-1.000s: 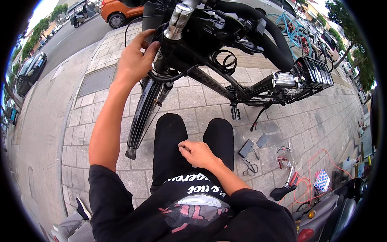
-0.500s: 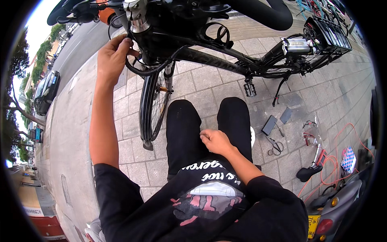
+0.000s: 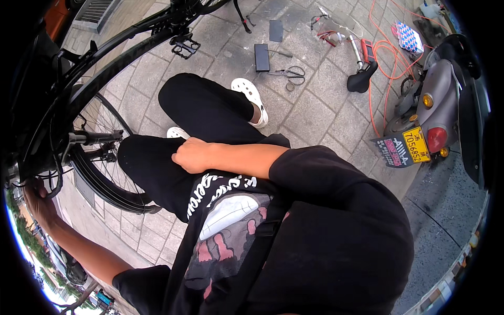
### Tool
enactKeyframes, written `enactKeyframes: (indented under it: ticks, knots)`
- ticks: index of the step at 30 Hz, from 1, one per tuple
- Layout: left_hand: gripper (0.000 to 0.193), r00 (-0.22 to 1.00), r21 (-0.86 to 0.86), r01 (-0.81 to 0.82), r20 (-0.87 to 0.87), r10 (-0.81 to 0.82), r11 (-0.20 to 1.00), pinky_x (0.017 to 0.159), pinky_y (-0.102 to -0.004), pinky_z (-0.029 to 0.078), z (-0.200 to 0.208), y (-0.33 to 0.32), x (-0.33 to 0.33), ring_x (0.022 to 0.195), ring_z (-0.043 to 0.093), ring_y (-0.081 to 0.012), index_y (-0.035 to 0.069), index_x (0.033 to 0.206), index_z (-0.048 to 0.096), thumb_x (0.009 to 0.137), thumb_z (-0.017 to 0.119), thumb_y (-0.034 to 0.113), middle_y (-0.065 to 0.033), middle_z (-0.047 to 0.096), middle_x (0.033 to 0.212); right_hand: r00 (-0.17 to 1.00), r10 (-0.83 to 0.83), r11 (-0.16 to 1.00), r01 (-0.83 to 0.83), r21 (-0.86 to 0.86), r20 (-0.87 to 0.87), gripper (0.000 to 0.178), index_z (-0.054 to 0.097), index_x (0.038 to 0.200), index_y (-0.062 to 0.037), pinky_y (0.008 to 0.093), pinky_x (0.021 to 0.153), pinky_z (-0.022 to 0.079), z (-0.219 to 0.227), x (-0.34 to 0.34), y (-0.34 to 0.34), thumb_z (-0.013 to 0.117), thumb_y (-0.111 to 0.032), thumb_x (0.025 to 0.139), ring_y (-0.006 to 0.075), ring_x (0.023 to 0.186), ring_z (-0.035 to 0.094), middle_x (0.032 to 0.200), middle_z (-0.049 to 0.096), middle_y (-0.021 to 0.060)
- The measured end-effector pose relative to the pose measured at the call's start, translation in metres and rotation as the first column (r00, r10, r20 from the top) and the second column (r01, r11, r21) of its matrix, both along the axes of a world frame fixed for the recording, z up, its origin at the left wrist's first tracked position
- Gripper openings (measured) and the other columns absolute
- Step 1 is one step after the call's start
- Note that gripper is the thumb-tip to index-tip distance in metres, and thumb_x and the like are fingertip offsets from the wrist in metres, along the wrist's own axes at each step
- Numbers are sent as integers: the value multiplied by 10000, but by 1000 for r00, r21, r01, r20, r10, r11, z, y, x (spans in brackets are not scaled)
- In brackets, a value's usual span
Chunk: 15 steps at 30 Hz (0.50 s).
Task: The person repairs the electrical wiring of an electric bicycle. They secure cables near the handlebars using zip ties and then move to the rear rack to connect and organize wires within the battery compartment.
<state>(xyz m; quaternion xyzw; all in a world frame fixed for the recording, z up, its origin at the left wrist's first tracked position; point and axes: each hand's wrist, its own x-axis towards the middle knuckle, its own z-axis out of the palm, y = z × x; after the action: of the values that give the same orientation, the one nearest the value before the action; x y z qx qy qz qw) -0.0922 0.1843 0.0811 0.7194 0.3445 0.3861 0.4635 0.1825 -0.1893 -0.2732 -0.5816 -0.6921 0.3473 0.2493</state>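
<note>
A black bicycle [image 3: 113, 65] stands on my left, its front wheel [image 3: 113, 197] beside my knee. My left hand [image 3: 41, 205] is raised to the front of the frame, its fingers closed around a black cable [image 3: 61, 178]; shadow partly hides the fingertips. Over my lap, my right hand [image 3: 191, 156] rests with curled fingers near my thigh. Whatever it may hold is hidden inside the fist.
On the paving lie a dark rectangular box [image 3: 262, 58], scissors [image 3: 294, 75], a flat grey piece [image 3: 276, 30] and a black saddle [image 3: 362, 79] on its post. An orange cord [image 3: 386, 47] loops near a parked grey scooter [image 3: 441, 92] at the right.
My view has swung to the right, so the bicycle and left hand now appear farther left, and the scooter shows more fully. My left hand stays at the cables; the right remains curled at my lap.
</note>
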Motion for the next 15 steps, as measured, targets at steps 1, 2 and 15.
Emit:
enactKeyframes:
  ticks: [1, 2, 15]
  knots:
    - [213, 1000, -1, 10, -10, -10, 1000, 670, -264, 290, -1, 0, 1, 694, 349, -96, 61, 1022, 656, 1130, 601, 236, 18, 481, 806, 1000, -10, 1000, 10, 5, -7, 199, 781, 988, -26, 494, 855, 581, -1, -1, -1, 688, -135, 850, 377, 971, 776, 967, 796, 192]
    - [213, 1000, 0, 17, -19, -17, 1000, 675, -266, 288, 0, -1, 2, 702, 351, -101, 61, 1029, 654, 1128, 610, 243, 16, 481, 817, 1000, 11, 1000, -11, 20, -6, 195, 767, 991, -16, 506, 837, 581, -2, -1, -1, 677, -126, 858, 385, 945, 773, 942, 789, 195]
    - [139, 940, -121, 86, -320, -121, 989, 878, -341, 400, 49, 15, -27, 837, 447, -135, 44, 1214, 648, 1100, 625, 121, -20, 554, 932, 995, 98, 994, -97, 44, -18, 209, 756, 992, 11, 497, 843, 587, -5, 4, -4, 686, -106, 833, 388, 950, 778, 954, 792, 209]
